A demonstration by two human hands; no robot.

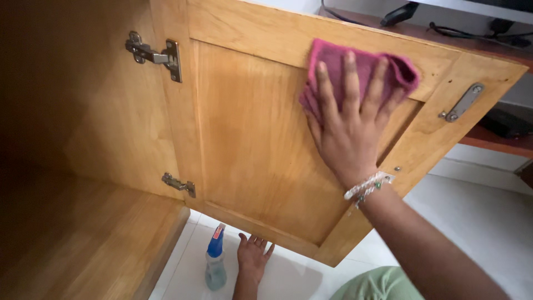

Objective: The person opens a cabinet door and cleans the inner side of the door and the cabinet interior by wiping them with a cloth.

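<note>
Against the inner face of the open cabinet door (250, 144), head view: right hand (347, 130) presses a pink cloth (355, 69) flat to the wood. Fingers (351, 72) spread and extended, not clenched; palm pins the cloth rather than gripping it. Cloth sits at the upper part of the door panel, just below the top rail, bunched under and beyond the fingertips. Cloth lies directly under the right hand, touching it; most of the panel extends down and to the left of the hand. Door's long axis runs from the hinged edge at left toward the free edge at right, tilted in this view. Beaded bracelet (367, 186) on the right wrist.

Left hand (252, 258) rests flat on the white floor (477, 222) below the door, fingers splayed, holding nothing. It is well apart from the cloth; right hand is the only one on it. Spray bottle (215, 261), blue head, clear body, stands upright on the floor just beside the left hand, apart from it.

Two metal hinges (161, 55) join door to cabinet frame. Metal handle (462, 103) sits near the free edge. Cabinet interior at left is dark, wooden shelf (83, 244) visible.
</note>
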